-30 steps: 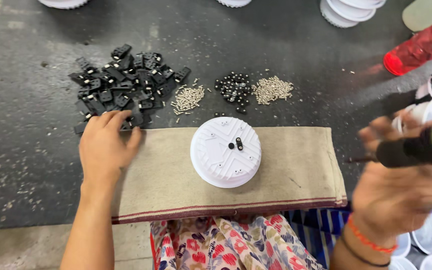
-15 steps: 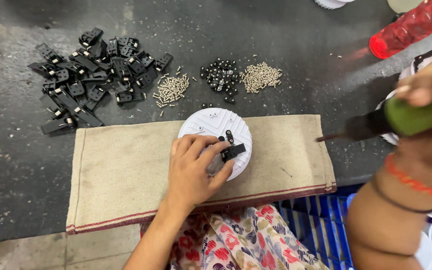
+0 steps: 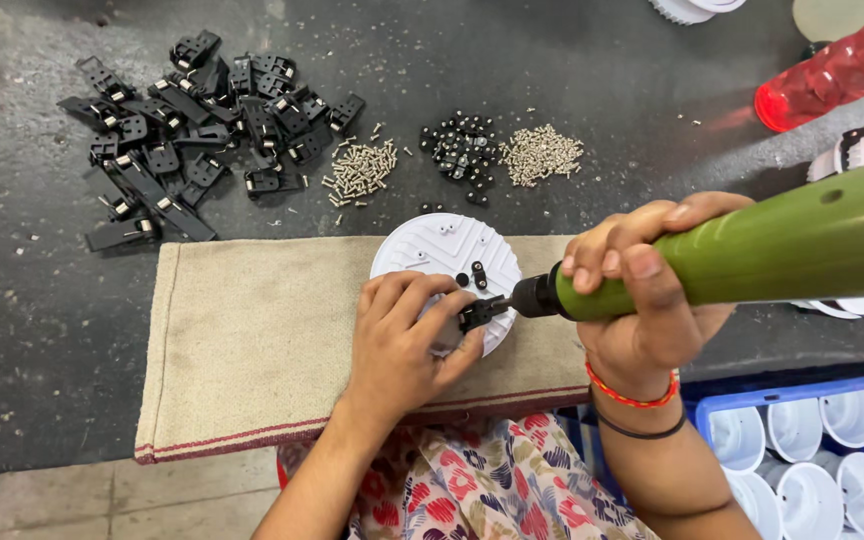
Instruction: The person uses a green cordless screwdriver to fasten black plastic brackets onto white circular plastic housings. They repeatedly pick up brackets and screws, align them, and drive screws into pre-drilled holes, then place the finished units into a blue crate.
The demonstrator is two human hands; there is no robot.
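Left hand [image 3: 404, 340] pinched a black clip [image 3: 474, 314] onto the white disc [image 3: 444, 268] on the cloth [image 3: 252, 340]. Right hand [image 3: 647, 290] wrapped tight round the green driver [image 3: 752, 248], tip at the clip. Could slip onto fingertips, or knock the clip askew.

Dark grey counter [image 3: 42, 380]: beige cloth mat [image 3: 252, 340] at near edge; heap of black clips [image 3: 192, 120]; pile of pale screws [image 3: 360, 172]; black caps [image 3: 462, 155]; second screw pile [image 3: 540, 155]; red bottle [image 3: 832, 70] lying far right
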